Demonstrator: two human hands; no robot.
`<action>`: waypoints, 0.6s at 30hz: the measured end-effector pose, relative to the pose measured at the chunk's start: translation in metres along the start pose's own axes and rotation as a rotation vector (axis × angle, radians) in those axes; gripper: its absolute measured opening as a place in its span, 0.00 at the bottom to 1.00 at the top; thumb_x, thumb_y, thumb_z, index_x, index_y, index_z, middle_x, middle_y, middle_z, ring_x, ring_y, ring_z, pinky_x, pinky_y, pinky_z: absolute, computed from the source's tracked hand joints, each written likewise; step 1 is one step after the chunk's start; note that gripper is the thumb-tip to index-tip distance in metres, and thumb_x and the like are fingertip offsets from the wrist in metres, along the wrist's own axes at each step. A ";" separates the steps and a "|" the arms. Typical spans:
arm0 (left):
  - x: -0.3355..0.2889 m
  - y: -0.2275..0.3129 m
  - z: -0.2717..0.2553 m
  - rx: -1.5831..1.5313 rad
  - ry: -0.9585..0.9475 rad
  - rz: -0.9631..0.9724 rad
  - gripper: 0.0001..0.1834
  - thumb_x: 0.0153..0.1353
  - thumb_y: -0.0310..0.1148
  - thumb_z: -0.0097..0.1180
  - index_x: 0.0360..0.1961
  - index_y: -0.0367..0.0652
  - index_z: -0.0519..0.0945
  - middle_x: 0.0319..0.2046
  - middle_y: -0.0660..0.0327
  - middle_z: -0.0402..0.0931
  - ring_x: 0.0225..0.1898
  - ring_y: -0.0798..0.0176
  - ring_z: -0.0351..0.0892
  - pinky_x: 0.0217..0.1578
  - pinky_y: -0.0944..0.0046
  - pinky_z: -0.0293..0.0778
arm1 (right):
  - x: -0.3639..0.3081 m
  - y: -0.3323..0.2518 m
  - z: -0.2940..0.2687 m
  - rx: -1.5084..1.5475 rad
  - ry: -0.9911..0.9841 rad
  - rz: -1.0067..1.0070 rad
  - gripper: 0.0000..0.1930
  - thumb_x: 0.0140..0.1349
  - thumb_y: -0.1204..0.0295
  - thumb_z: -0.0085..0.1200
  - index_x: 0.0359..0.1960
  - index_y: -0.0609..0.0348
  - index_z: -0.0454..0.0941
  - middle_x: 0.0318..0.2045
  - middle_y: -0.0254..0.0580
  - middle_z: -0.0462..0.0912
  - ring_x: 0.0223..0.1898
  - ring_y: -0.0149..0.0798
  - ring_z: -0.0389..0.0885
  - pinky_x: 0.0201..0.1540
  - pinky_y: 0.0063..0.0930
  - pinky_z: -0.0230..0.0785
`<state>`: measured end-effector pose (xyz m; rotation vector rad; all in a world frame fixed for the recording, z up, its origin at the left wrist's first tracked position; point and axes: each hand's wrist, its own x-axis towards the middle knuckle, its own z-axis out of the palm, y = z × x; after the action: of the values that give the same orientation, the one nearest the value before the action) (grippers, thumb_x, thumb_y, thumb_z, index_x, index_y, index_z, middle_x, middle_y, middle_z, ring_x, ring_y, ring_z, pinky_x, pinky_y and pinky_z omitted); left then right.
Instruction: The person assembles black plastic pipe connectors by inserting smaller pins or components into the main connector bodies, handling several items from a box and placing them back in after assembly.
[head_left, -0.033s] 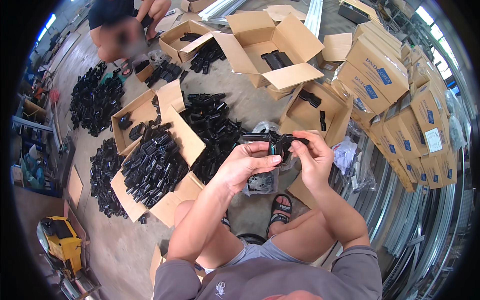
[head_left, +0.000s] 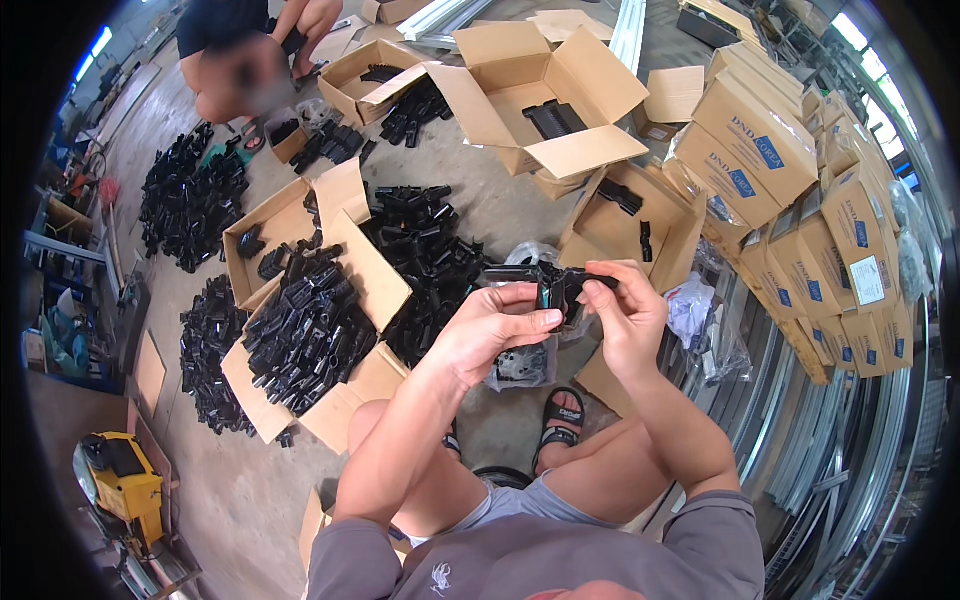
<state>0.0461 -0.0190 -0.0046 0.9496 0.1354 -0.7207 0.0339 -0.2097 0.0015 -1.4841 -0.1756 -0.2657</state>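
Note:
Above the gap between my knees, both hands hold one black plastic fitting (head_left: 556,284) with a tube-like arm sticking out to the left. My left hand (head_left: 500,328) is closed around its left part, thumb pressed on the front. The right end sits pinched between the thumb and fingers of my right hand (head_left: 630,308), which cover some of it. Below the fitting, a clear plastic bag (head_left: 525,368) holds small dark pieces. To its left spreads a pile of black fittings (head_left: 418,245). An open carton (head_left: 668,215) with a few black parts stands just beyond my right hand.
Another open carton (head_left: 345,265) at left overflows with black fittings (head_left: 305,330). Beyond it are more piles (head_left: 195,190) and a crouching person (head_left: 235,70). A large open box (head_left: 500,85) stands far. Stacked cartons (head_left: 745,140) and metal profiles (head_left: 800,450) line the right; a yellow machine (head_left: 130,490) stands left.

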 end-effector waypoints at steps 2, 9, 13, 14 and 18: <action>-0.004 0.003 -0.001 -0.008 0.027 0.014 0.22 0.54 0.27 0.71 0.51 0.37 0.81 0.43 0.62 0.84 0.42 0.69 0.83 0.47 0.69 0.79 | 0.002 -0.002 0.002 -0.041 -0.037 -0.012 0.10 0.63 0.81 0.59 0.46 0.66 0.82 0.43 0.37 0.77 0.33 0.26 0.79 0.34 0.19 0.71; -0.017 0.021 -0.002 0.570 0.292 0.179 0.33 0.49 0.30 0.75 0.51 0.17 0.75 0.43 0.43 0.82 0.43 0.59 0.83 0.46 0.63 0.78 | 0.004 0.011 0.009 -0.139 -0.094 0.095 0.16 0.68 0.74 0.56 0.55 0.66 0.76 0.47 0.41 0.78 0.38 0.28 0.80 0.29 0.15 0.70; -0.014 0.036 -0.018 1.120 0.574 0.274 0.28 0.47 0.32 0.72 0.49 0.27 0.81 0.42 0.44 0.84 0.45 0.55 0.86 0.48 0.61 0.78 | 0.020 0.073 -0.015 -0.295 -0.117 0.353 0.19 0.74 0.62 0.46 0.58 0.63 0.74 0.46 0.42 0.80 0.38 0.29 0.81 0.29 0.19 0.74; -0.013 0.039 -0.021 1.205 0.581 0.267 0.27 0.46 0.32 0.71 0.48 0.31 0.82 0.42 0.44 0.84 0.45 0.51 0.85 0.49 0.59 0.78 | 0.020 0.101 -0.029 -0.375 -0.211 0.463 0.18 0.72 0.62 0.48 0.55 0.62 0.76 0.43 0.42 0.82 0.37 0.31 0.82 0.30 0.23 0.75; 0.003 0.025 -0.057 1.514 0.551 0.267 0.23 0.45 0.32 0.71 0.44 0.36 0.84 0.38 0.46 0.84 0.43 0.44 0.83 0.47 0.52 0.77 | 0.013 0.197 -0.060 -1.272 -0.833 0.567 0.16 0.67 0.61 0.49 0.49 0.55 0.82 0.49 0.53 0.83 0.52 0.57 0.80 0.55 0.48 0.73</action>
<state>0.0750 0.0333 -0.0225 2.5491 -0.0957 -0.1798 0.0988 -0.2573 -0.1886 -2.7519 -0.2519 0.8953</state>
